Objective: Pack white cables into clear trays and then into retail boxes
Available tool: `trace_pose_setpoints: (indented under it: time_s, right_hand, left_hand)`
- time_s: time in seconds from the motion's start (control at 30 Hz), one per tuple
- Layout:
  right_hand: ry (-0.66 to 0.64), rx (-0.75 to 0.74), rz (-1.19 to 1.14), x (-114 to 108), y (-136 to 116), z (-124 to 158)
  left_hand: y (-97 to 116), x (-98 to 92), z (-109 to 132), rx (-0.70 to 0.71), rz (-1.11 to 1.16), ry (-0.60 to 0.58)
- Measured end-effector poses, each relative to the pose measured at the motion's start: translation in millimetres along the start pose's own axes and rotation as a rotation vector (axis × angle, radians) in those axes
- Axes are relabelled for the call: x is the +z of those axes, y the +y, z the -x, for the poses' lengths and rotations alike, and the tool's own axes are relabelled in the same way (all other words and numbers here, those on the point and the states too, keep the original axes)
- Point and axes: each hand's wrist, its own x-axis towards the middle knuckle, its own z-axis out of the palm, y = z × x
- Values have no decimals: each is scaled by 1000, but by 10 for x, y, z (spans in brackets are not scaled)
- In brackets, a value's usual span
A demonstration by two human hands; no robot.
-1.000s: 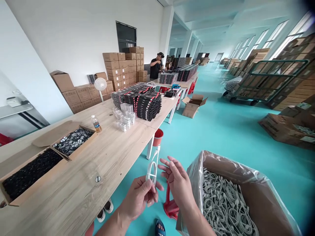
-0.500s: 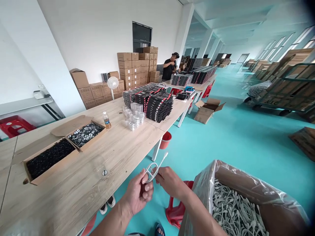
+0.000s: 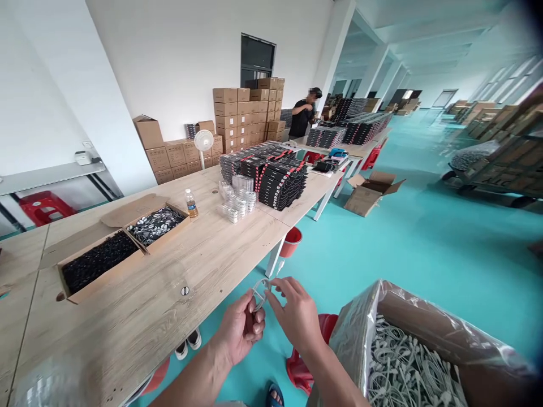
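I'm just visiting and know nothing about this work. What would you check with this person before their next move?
Cable in hand: ok. The left hand grips the looped white cable, and the right hand has its fingers at the loop.
Loop fastened: cannot tell. The hands hide too much of it.
Cable's loose end: cannot tell. It is too blurred to follow.
Supply within reach: ok. The cardboard box, with its plastic liner open and full of white cables, sits just beside the right hand.
Co-worker out of the way: ok. The co-worker stands far off down the tables.
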Motion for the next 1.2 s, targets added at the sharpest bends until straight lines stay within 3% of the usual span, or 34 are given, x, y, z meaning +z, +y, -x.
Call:
trace_pose_setpoints:
  time_s: [0.17, 0.3, 0.5, 0.63, 0.77, 0.87, 0.97, 1.07, 1.2]
  right_hand:
    - [19, -28, 271, 40, -75, -11]
    - [49, -69, 288, 98, -21, 3]
    - [71, -93, -16, 35, -15, -32]
    - [6, 122, -301, -31, 3, -189]
    - [41, 403, -681, 27, 210, -297]
    - [-192, 485, -968, 106, 282, -231]
    - [-425, 531, -1228, 164, 227, -112]
    - [-425, 542, -1295, 171, 196, -62]
    - [-395, 435, -1142, 85, 351, -86]
  left_hand:
    - [-135, 43, -14, 109, -236, 17]
    - [-204, 84, -99, 166, -279, 96]
    - [-230, 13, -151, 148, -294, 255]
    - [-263, -68, -78, 131, -146, 178]
    - [-219, -50, -29, 110, 103, 64]
    - [-208, 41, -10, 57, 180, -5]
    - [-288, 156, -23, 26, 142, 14]
    - [-412, 225, -75, 49, 44, 39]
    - [-469, 237, -174, 66, -289, 68]
